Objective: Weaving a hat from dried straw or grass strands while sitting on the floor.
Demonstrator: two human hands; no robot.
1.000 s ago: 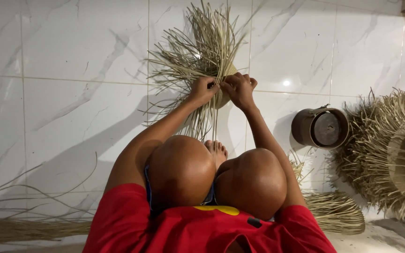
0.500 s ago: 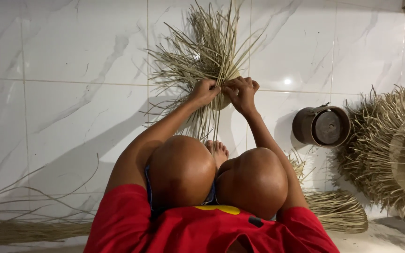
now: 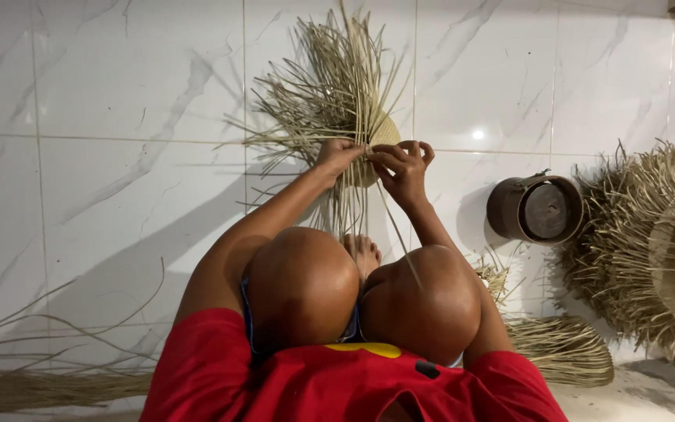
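The half-woven piece of pale dried palm straw (image 3: 337, 101), a small round woven base with long loose strands fanning up and to the left, sits on the white marble-patterned tiled floor (image 3: 103, 156) just past my feet. Against a second ago it has hardly shifted — the fan spreads much as before, so I judge the weaving goes on at the same spot. My left hand (image 3: 337, 154) is clenched on the base's edge; my right hand (image 3: 404, 168) pinches one strand, fingers curled. Off to the right lie a dark round metal pot (image 3: 535, 209) and a large unfinished straw basket (image 3: 650, 250).
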